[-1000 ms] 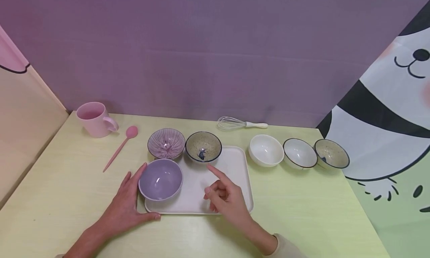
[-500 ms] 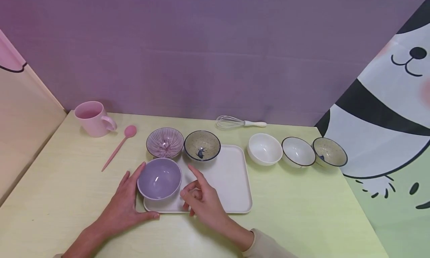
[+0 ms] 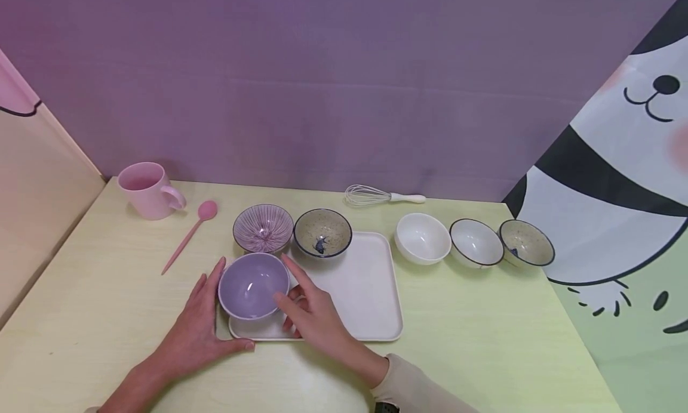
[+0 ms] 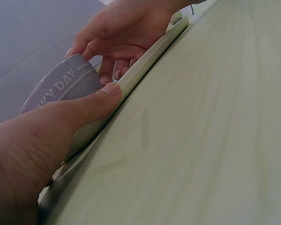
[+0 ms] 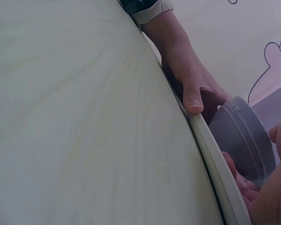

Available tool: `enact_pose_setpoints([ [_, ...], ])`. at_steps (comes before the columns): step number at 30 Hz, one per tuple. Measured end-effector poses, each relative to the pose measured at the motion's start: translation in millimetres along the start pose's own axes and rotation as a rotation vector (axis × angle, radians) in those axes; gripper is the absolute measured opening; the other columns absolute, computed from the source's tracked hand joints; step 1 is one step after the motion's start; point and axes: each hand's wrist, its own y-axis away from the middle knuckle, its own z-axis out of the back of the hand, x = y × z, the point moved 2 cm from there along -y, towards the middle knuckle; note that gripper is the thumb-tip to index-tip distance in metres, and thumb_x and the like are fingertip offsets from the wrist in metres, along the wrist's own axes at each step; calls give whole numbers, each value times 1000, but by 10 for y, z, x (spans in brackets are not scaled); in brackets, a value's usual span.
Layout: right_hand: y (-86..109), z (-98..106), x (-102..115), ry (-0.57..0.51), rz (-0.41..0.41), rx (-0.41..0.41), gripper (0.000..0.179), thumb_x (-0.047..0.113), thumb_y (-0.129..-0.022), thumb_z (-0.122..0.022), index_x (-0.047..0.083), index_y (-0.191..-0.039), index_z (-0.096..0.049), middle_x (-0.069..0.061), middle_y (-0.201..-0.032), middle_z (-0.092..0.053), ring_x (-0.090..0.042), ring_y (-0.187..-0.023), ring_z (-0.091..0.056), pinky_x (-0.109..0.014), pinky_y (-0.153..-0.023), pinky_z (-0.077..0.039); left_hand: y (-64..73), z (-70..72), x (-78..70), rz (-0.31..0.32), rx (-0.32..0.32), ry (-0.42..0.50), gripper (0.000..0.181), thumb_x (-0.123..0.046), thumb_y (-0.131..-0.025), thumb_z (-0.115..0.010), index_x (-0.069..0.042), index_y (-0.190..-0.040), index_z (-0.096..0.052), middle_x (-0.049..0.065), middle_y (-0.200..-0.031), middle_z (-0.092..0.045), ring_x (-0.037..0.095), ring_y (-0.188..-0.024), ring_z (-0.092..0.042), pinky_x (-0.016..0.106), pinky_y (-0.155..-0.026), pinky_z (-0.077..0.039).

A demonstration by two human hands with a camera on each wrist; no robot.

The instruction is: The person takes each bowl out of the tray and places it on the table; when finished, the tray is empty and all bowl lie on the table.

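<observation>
A plain purple bowl [image 3: 254,286] sits upright at the front left of the white tray [image 3: 371,302]. My left hand [image 3: 201,320] lies along the bowl's left side with fingers extended, its thumb [image 4: 105,96] at the tray's front edge. From the right, my right hand [image 3: 317,320] reaches the bowl: index finger straight along the rim, thumb overlapping the rim, remaining fingers bent low beside the wall. Raised lettering shows on the bowl's outside in the left wrist view. Behind it stand a purple-striped bowl [image 3: 263,228] and a speckled bowl [image 3: 323,231] with a dark blue motif.
Right of the tray, a white bowl [image 3: 423,239], a dark-rimmed white bowl [image 3: 476,243] and another speckled bowl [image 3: 527,243] form a row. A whisk [image 3: 384,196] lies at the back. A pink mug [image 3: 150,192] and pink spoon [image 3: 190,234] are at left.
My right hand has moved left across the tray to the purple bowl's right rim. My left hand and the bowls have stayed in place; the head view has shifted slightly.
</observation>
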Motion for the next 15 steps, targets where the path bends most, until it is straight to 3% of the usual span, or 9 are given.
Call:
enact_pose_setpoints([
  [7, -28, -25, 8, 50, 13, -8, 69, 26, -111, -68, 31, -174, -40, -13, -90, -71, -13, -63, -69, -25, -48, -58, 0, 3, -3, 37, 7, 4, 165, -59, -63, -106, -15, -179, 2, 33, -174, -33, 64, -161, -20, 85, -123, -29],
  [15, -34, -58, 29, -15, -2, -58, 68, 13, -107, -70, 28, -170, -48, -16, -85, -73, -16, -67, -69, -25, -53, -62, 1, -4, 9, 31, 7, 2, 164, -59, -64, -106, -15, -179, 2, 32, -174, -33, 62, -161, -20, 84, -124, -30],
])
